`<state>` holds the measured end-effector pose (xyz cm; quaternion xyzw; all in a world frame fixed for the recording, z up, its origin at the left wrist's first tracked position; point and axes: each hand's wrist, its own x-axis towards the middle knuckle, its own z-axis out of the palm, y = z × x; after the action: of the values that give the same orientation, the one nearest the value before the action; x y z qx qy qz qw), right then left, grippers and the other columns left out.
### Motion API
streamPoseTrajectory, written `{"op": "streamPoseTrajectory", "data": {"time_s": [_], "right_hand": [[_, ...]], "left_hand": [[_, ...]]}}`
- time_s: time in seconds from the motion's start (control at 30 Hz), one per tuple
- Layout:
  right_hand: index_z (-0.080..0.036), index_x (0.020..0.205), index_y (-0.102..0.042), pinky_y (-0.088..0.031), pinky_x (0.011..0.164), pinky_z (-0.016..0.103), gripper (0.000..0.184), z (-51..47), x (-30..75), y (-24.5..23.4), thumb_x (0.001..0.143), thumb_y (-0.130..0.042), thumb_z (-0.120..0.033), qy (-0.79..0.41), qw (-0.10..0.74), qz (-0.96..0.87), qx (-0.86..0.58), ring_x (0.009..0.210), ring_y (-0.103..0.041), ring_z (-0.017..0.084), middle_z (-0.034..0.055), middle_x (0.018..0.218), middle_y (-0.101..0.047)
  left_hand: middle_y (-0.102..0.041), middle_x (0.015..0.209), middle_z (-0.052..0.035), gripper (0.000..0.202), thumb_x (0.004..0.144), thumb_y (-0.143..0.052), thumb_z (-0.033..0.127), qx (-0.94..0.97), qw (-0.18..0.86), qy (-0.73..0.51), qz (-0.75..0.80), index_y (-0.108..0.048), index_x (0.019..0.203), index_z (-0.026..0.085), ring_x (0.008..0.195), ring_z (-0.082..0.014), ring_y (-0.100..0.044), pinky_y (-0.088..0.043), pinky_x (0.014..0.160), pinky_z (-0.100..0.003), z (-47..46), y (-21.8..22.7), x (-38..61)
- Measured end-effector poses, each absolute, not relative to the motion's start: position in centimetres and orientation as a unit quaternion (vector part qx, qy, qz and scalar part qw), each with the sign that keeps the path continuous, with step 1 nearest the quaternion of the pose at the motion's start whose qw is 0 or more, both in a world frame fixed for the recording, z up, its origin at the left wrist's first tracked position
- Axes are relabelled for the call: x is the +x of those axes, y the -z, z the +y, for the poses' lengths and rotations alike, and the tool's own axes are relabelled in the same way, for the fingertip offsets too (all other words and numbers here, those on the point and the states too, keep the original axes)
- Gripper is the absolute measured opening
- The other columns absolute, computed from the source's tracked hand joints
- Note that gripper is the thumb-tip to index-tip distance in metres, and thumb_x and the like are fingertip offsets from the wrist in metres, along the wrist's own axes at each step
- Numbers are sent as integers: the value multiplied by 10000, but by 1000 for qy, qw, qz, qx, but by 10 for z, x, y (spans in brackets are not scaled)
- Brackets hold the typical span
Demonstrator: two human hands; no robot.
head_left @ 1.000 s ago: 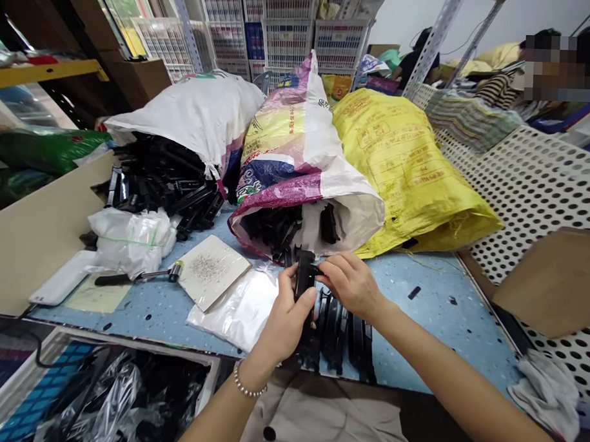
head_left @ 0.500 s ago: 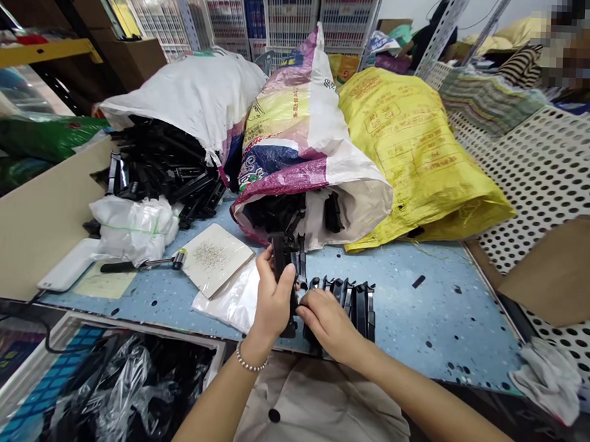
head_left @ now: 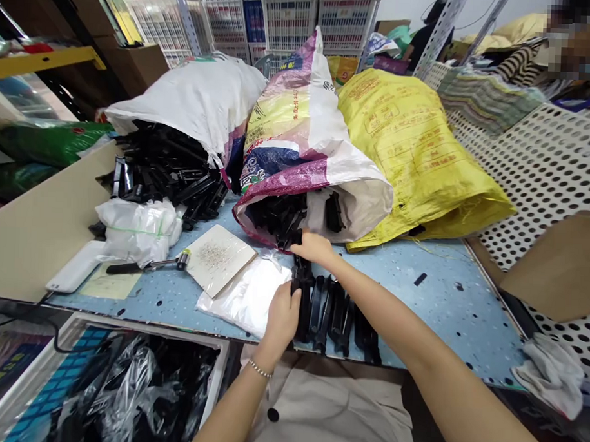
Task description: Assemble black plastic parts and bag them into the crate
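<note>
My left hand (head_left: 282, 316) is closed around the left end of a row of black plastic parts (head_left: 337, 313) standing side by side at the front edge of the blue table (head_left: 431, 316). My right hand (head_left: 312, 246) reaches forward to the mouth of the purple and white sack (head_left: 298, 144), its fingers closed on a black plastic part (head_left: 297, 236) among those spilling out.
A white sack (head_left: 192, 108) spills more black parts (head_left: 166, 171) at the left. A yellow sack (head_left: 413, 154) lies at the right. A small hammer (head_left: 148, 265), a board of tiny screws (head_left: 219, 258) and clear bags (head_left: 248, 297) lie left of my hands. A perforated panel (head_left: 543, 171) borders the right.
My right hand has left the row of parts and stretched out to the sack mouth. My left hand has lowered its part into the row on the table.
</note>
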<state>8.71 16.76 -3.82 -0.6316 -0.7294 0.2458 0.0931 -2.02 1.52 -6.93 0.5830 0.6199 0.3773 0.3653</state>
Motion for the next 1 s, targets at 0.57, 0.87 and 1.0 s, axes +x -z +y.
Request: {"op": "streamPoseTrajectory", "data": {"time_s": [0.57,0.87,1.0], "right_hand": [[-230,974,-515,-440,678,306,264,60,160,-33,939,-382,-455,-321,364,-735,-473,739,-560,179,23,815,-588],[-224,706,-443,-345,487,250,437,59,148,-14,936,-288,-561,-530,390,-589,-469,500,-385,123,-40,582,-407],[-212,823,-549,-417,677,319,357,29,144,-2,943,-367,-494,-368,299,-787,-396,713,-492,179,34,771,-562]], "left_hand": [[-607,1100,-70,517,855,-553,451,470,650,-467,373,-438,1316,248,735,-157,-607,-523,655,-289,30,-4,3],[-603,778,6,441,786,-638,444,405,622,-497,449,-532,1158,231,589,-125,-550,-468,552,-242,23,-1,7],[-548,722,37,367,758,-649,489,292,646,-536,458,-527,940,194,507,-77,-501,-410,480,-203,27,1,-1]]}}
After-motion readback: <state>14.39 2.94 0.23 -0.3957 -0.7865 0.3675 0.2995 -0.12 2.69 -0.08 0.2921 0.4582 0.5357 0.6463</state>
